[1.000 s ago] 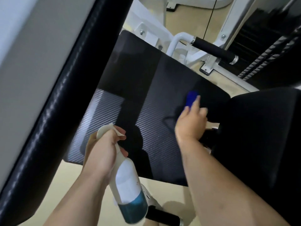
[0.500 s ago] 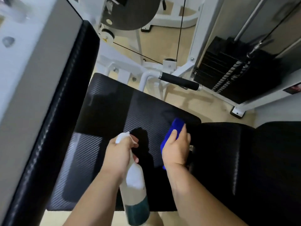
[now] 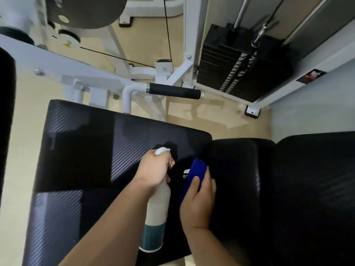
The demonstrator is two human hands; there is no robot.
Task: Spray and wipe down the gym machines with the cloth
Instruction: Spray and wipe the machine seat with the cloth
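Beige floor (image 3: 211,116) shows past the far edge of the black seat pad (image 3: 86,150) and down its left side, leaving open room beyond both edges. Just past the far edge, a black handle grip (image 3: 172,91) juts from the white frame (image 3: 57,64), and the weight stack (image 3: 240,70) stands further off to the right. On its right side the seat pad meets a second dark pad (image 3: 307,189), with a narrow gap between them.

My left hand (image 3: 153,169) is curled round the neck of the white spray bottle (image 3: 158,206), nozzle pointing away over the seat pad, teal liquid low in its base. My right hand (image 3: 197,204) grips the folded blue cloth (image 3: 194,173) over that gap, thumb on top. The two hands are close together but apart.

Whether the cloth presses on the surface I cannot tell; my palm covers its lower part. My knuckles hide most of the nozzle. A dark upright pad (image 3: 5,112) is cut off at the left edge of view, and my forearms hide part of the seat's near edge.
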